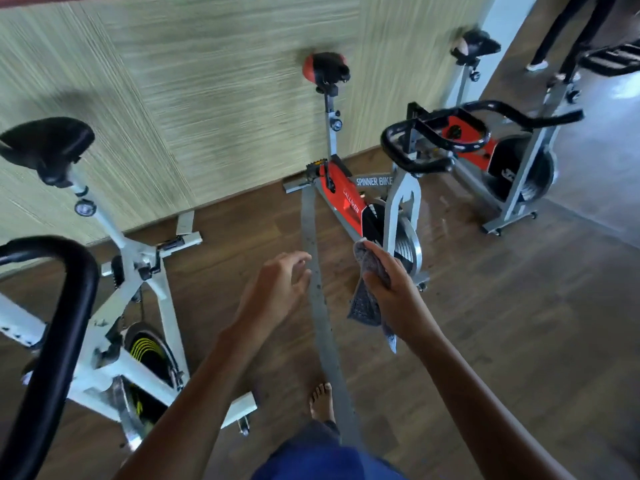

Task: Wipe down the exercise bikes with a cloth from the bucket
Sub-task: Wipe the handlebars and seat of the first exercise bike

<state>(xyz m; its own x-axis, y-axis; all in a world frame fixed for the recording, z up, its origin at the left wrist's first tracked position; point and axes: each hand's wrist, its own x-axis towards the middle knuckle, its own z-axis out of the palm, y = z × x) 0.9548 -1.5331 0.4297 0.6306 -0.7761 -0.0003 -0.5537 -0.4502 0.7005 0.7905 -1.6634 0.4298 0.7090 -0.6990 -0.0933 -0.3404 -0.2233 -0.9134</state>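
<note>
**Cloth [365, 303] held just in front of the red bike [349, 199]**

The person's right hand [388, 282] is clenched round a grey patterned cloth. One end of the cloth sticks up past the fingers and the longer end hangs below the palm. In the head view, hand and cloth overlap the lower front of the red bike, beside its silver flywheel [405, 244]. Whether the cloth touches the frame cannot be told.

The left hand [273, 289] is released and grasps nothing. Its fingers are loosely spread, and it hovers to the left of the red bike's front, over a grey strip [313, 237] that runs along the wooden floor [502, 323] beside the bike.

The red bike stands with its red-and-black saddle [325, 69] towards the panelled wall [173, 98] and its black handlebars [415, 157] nearer the camera. The words "SPINNER BIKE" show on its frame.

To the left of the red bike stands a white bike [131, 271] with a black saddle and a yellow-marked wheel. To the right of the red bike stands a third bike [502, 157], grey with a red panel. Beyond that one, another person's legs [568, 29] show at the top edge.

Nearer the camera than the red bike, the person's bare foot [322, 400] rests at the edge of the grey strip.
</note>
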